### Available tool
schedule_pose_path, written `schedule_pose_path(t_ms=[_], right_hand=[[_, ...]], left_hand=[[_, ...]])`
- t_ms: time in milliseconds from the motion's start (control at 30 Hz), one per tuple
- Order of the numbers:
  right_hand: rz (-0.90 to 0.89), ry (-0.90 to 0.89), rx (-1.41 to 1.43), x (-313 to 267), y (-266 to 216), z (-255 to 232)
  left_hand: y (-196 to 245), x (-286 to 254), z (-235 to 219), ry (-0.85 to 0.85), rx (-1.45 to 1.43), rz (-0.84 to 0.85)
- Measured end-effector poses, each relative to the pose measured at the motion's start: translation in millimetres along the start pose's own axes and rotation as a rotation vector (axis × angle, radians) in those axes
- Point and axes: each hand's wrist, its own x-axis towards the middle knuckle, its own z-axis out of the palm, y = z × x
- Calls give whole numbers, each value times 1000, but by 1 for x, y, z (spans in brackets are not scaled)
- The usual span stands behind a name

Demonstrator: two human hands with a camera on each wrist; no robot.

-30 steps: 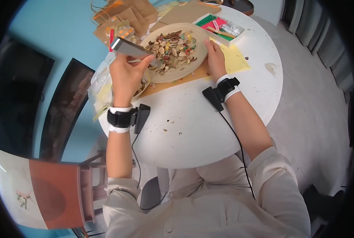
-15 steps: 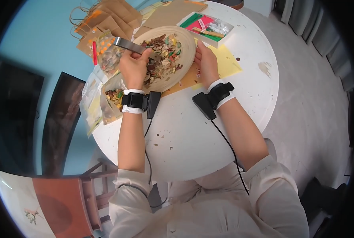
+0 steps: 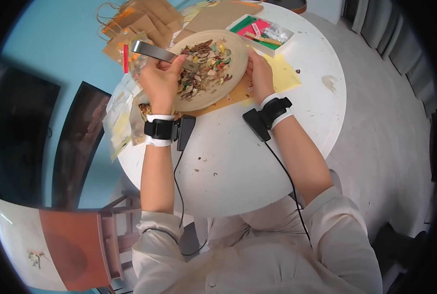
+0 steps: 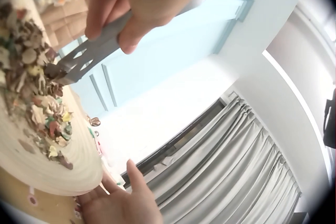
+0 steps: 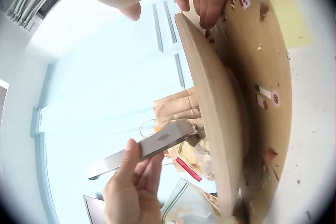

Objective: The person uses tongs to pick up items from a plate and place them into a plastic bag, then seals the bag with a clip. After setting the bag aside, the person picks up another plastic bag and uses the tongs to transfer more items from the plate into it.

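Observation:
A round pale wooden plate point(image 3: 237, 73) bears a heap of dried flowers and petals point(image 3: 206, 68). My left hand point(image 3: 158, 84) pinches metal tongs point(image 3: 154, 51) between thumb and fingers. Their slotted tips reach into the dried flowers, as the left wrist view shows. My right hand point(image 3: 261, 76) is at the plate's right rim, its fingers tucked beneath and its thumb apart from the rim. In the right wrist view the plate point(image 5: 212, 103) stands tilted, its underside facing the brown sheet point(image 5: 273, 77).
Plastic bags point(image 3: 122, 115) of dried flowers lie beside my left wrist. Paper bags point(image 3: 147, 27) stand behind them at the back left. A white box point(image 3: 284, 43) with coloured paper and small items sits beyond the plate. Yellow paper point(image 3: 284, 73) lies at right; scattered bits dot the white table point(image 3: 218, 142).
The tongs have moved rightward and further into the dried flowers. My right hand's thumb has come off the plate's rim, while its fingers remain near the edge.

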Motion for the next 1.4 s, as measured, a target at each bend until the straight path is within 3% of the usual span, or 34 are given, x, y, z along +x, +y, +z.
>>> schedule_pose_path(t_ms=[100,267,367,533,700,733,833,933,1033,1233,1400], right_hand=[[-84,36,-176,-19,-13,12],[-124,21,-269,-28,-14,20],[-117,-7,-241,-36,-23,21],[-121,-9,-215,-37,-23,23],[-132,21,-281,-31,-18,20],[-137,34,-301,-24,-12,17],[-50,-33,-89,-6,0,9],[161,-56,216,-18,-29,6],[205,25,299,-11,-33,2],[172,6,264,-14,-31,5],[168,-2,234,-10,-26,4]], left_hand=[[15,-5,-35,3,-148,-36],[15,-20,-97,-39,259,26],[5,-27,-115,-126,370,39],[11,-33,-122,-65,299,67],[27,-31,-82,-102,-44,-6],[23,-30,-67,-84,-102,53],[14,-22,-30,-124,-121,65],[2,-10,5,-137,-86,2],[0,5,29,-96,-79,-36],[-32,29,73,-70,-84,-46],[-38,33,80,-143,-73,-39]])
